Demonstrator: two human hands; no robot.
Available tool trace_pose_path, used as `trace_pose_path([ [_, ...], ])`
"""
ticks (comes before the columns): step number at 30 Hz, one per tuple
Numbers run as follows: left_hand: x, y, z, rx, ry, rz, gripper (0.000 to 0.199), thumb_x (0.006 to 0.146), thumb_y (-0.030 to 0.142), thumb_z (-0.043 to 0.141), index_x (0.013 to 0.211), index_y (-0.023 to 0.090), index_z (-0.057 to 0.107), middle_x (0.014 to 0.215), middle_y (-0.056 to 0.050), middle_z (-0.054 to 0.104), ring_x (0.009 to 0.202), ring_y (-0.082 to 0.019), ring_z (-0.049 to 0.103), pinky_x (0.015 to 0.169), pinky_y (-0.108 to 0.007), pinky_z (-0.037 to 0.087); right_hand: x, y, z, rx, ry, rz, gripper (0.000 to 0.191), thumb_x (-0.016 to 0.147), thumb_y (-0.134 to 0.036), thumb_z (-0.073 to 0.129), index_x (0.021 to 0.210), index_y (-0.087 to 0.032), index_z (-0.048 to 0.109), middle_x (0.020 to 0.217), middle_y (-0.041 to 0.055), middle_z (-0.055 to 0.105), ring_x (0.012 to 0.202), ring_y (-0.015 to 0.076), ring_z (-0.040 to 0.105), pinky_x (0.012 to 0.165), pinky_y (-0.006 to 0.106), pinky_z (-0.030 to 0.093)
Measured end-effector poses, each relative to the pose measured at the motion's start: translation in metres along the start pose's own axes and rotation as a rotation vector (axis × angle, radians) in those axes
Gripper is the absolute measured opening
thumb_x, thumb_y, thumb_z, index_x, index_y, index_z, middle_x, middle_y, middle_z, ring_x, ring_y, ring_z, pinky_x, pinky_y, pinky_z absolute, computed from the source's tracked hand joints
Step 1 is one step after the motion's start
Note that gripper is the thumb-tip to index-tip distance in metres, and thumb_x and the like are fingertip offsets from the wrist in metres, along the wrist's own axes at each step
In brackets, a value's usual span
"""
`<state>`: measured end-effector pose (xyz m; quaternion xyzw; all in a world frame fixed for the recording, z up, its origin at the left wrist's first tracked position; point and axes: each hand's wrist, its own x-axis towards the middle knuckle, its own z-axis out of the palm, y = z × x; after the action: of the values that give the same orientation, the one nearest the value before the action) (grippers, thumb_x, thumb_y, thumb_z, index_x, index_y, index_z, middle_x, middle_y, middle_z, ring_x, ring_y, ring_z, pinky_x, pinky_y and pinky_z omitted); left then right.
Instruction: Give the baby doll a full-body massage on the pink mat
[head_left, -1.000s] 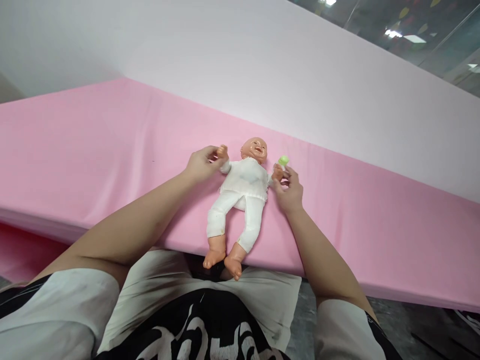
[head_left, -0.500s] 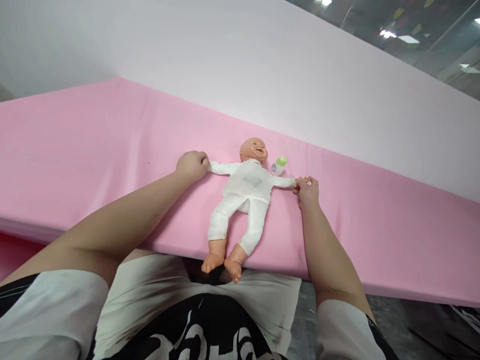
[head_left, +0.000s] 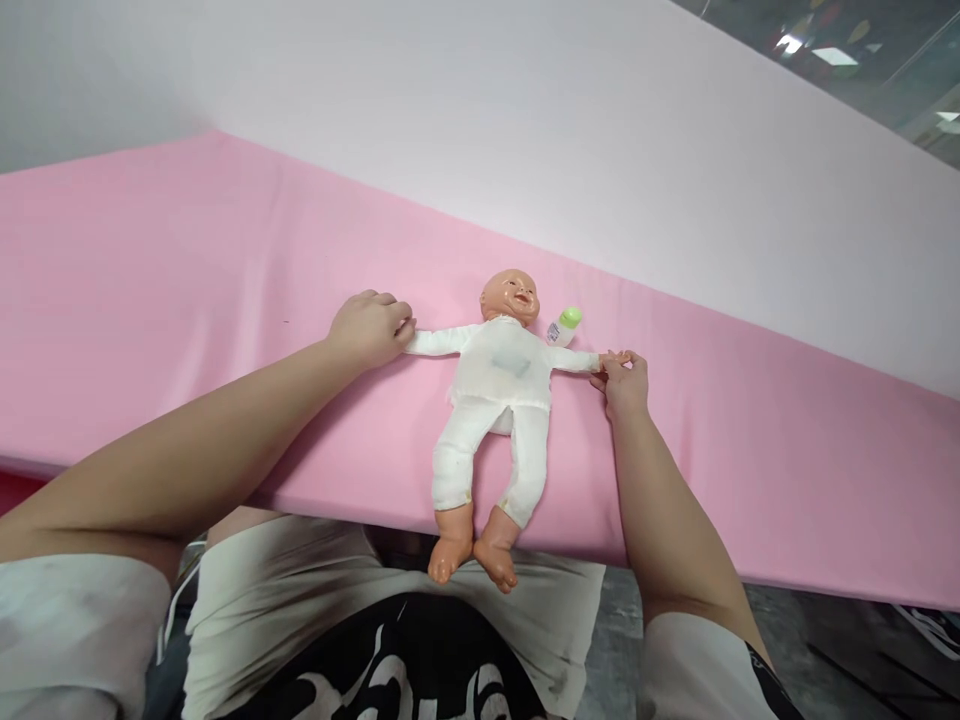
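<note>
A baby doll in white cloth lies face up, arms spread wide and feet hanging past the front edge of the pink padded surface. Its hand on the left side is hidden under the curled fingers of my left hand, which are closed around the end of that arm. On the other side, my right hand pinches the doll's small plastic hand between thumb and fingers. A small bottle with a light green cap lies beside the doll's head and shoulder, touched by neither hand.
The pink padded surface stretches to both sides. A white wall panel rises along its back edge, with glass above it at the upper right. My legs in light shorts are against the front edge.
My left hand has shifted slightly left and its knuckles are raised. The doll's legs lie a little further right and lower in view. The camera view has also shifted slightly.
</note>
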<state>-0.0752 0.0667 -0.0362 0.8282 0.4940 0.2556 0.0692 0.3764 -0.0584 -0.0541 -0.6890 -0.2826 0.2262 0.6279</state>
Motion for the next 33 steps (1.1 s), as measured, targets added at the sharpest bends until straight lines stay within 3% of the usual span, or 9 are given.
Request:
trace_pose_path([
  [3, -0.013, 0.019, 0.001, -0.027, 0.121, 0.201, 0.033, 0.082, 0.039, 0.063, 0.107, 0.024, 0.078, 0.118, -0.015, 0.073, 0.117, -0.042, 0.062, 0.108, -0.058, 0.039, -0.008, -0.002, 0.003, 0.056, -0.046, -0.091, 0.054, 0.086, -0.038, 0.078, 0.127, -0.028, 0.045, 0.128, 0.0085, 0.073, 0.085, 0.0151, 0.077, 0.067, 0.028, 0.067],
  [6, -0.036, 0.049, 0.001, -0.118, -0.057, 0.514, 0.051, 0.078, 0.038, 0.070, 0.128, 0.030, 0.074, 0.137, -0.012, 0.070, 0.128, -0.038, 0.060, 0.117, -0.055, 0.039, -0.019, -0.007, 0.008, 0.084, -0.051, -0.213, 0.057, 0.087, -0.045, 0.080, 0.127, -0.025, 0.046, 0.126, 0.0122, 0.074, 0.088, 0.0169, 0.077, 0.077, 0.033, 0.068],
  [9, -0.062, 0.079, 0.001, -0.211, -0.137, 0.807, 0.068, 0.080, 0.038, 0.073, 0.147, 0.035, 0.061, 0.158, -0.011, 0.056, 0.142, -0.038, 0.053, 0.124, -0.055, 0.036, -0.034, -0.016, 0.016, 0.072, -0.065, -0.362, 0.056, 0.090, -0.047, 0.077, 0.132, -0.023, 0.049, 0.136, 0.0154, 0.071, 0.110, 0.0216, 0.076, 0.094, 0.042, 0.066],
  [11, -0.074, 0.094, 0.003, -0.239, -0.139, 0.933, 0.070, 0.083, 0.039, 0.074, 0.151, 0.038, 0.057, 0.161, -0.011, 0.053, 0.143, -0.036, 0.054, 0.121, -0.054, 0.041, -0.045, -0.022, 0.022, 0.020, -0.077, -0.475, 0.055, 0.092, -0.046, 0.074, 0.138, -0.022, 0.054, 0.142, 0.0152, 0.068, 0.125, 0.0244, 0.071, 0.105, 0.048, 0.061],
  [14, -0.080, 0.105, 0.008, -0.276, -0.010, 1.056, 0.061, 0.090, 0.039, 0.069, 0.149, 0.030, 0.058, 0.146, -0.015, 0.066, 0.129, -0.034, 0.065, 0.112, -0.050, 0.051, -0.061, -0.028, 0.033, -0.107, -0.110, -0.600, 0.053, 0.095, -0.042, 0.070, 0.143, -0.022, 0.059, 0.145, 0.0130, 0.068, 0.129, 0.0263, 0.068, 0.112, 0.050, 0.057],
  [17, -0.075, 0.106, 0.013, -0.337, 0.127, 1.037, 0.054, 0.096, 0.039, 0.062, 0.147, 0.024, 0.056, 0.128, -0.016, 0.074, 0.116, -0.029, 0.072, 0.103, -0.043, 0.058, -0.073, -0.028, 0.045, -0.276, -0.180, -0.739, 0.048, 0.099, -0.039, 0.063, 0.145, -0.024, 0.062, 0.143, 0.0114, 0.069, 0.124, 0.0273, 0.071, 0.110, 0.052, 0.058],
  [22, -0.055, 0.095, 0.010, -0.393, 0.334, 0.777, 0.048, 0.098, 0.030, 0.064, 0.145, 0.021, 0.057, 0.128, -0.013, 0.074, 0.117, -0.025, 0.072, 0.098, -0.038, 0.061, -0.074, -0.020, 0.061, -0.577, -0.378, -1.104, 0.043, 0.101, -0.024, 0.051, 0.141, -0.025, 0.067, 0.144, 0.0108, 0.069, 0.138, 0.0303, 0.060, 0.122, 0.060, 0.045],
  [29, -0.021, 0.082, 0.021, -0.294, 0.031, 0.568, 0.047, 0.092, 0.022, 0.067, 0.139, 0.018, 0.068, 0.127, -0.011, 0.075, 0.114, -0.028, 0.071, 0.096, -0.041, 0.058, -0.073, -0.022, 0.067, -0.641, -0.493, -1.097, 0.042, 0.098, -0.022, 0.051, 0.135, -0.028, 0.070, 0.145, 0.0075, 0.068, 0.138, 0.0299, 0.059, 0.122, 0.058, 0.045],
  [33, -0.023, 0.084, 0.025, -0.283, 0.056, 0.564, 0.039, 0.093, 0.022, 0.065, 0.132, 0.018, 0.073, 0.123, -0.012, 0.075, 0.109, -0.028, 0.072, 0.092, -0.041, 0.058, -0.075, -0.023, 0.064, -0.605, -0.439, -0.946, 0.044, 0.094, -0.034, 0.064, 0.137, -0.026, 0.066, 0.137, 0.0106, 0.071, 0.127, 0.0332, 0.064, 0.114, 0.059, 0.050],
])
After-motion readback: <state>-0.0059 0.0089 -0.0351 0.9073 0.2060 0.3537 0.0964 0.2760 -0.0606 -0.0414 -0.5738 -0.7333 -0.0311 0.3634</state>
